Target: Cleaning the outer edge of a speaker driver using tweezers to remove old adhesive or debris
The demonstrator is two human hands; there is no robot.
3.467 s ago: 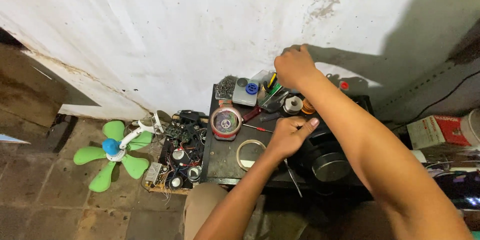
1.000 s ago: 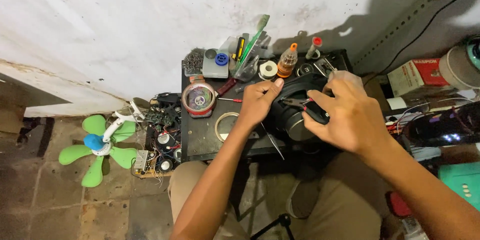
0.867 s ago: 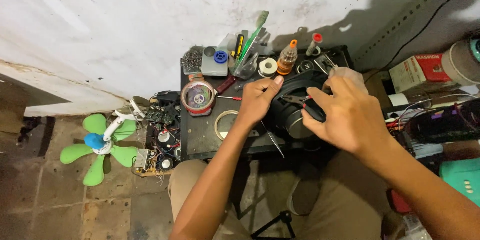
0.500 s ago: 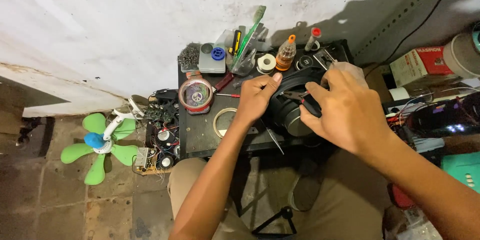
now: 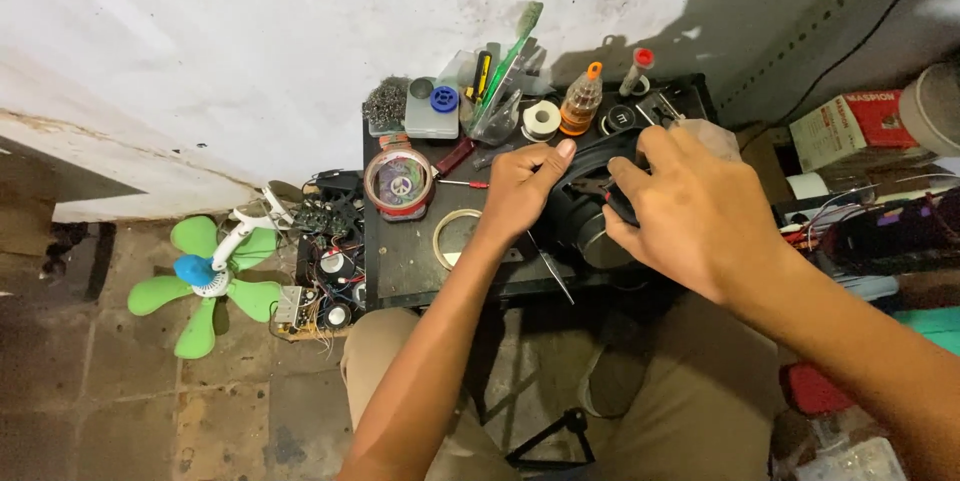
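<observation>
My left hand rests on the left rim of a round black speaker-like part on the small black work table, with the thumb stretched along its top edge. My right hand covers the part's right side and pinches a small dark tool with a red handle against it. Most of the black part is hidden under both hands.
A round red-rimmed tin, a tape ring, an orange-capped bottle, a solder spool and a tool holder crowd the table. On the floor lie a green fan and circuit boards. A white wall stands behind.
My right hand came down from the wall onto the black part. Over the last second both hands stayed on it with only small shifts.
</observation>
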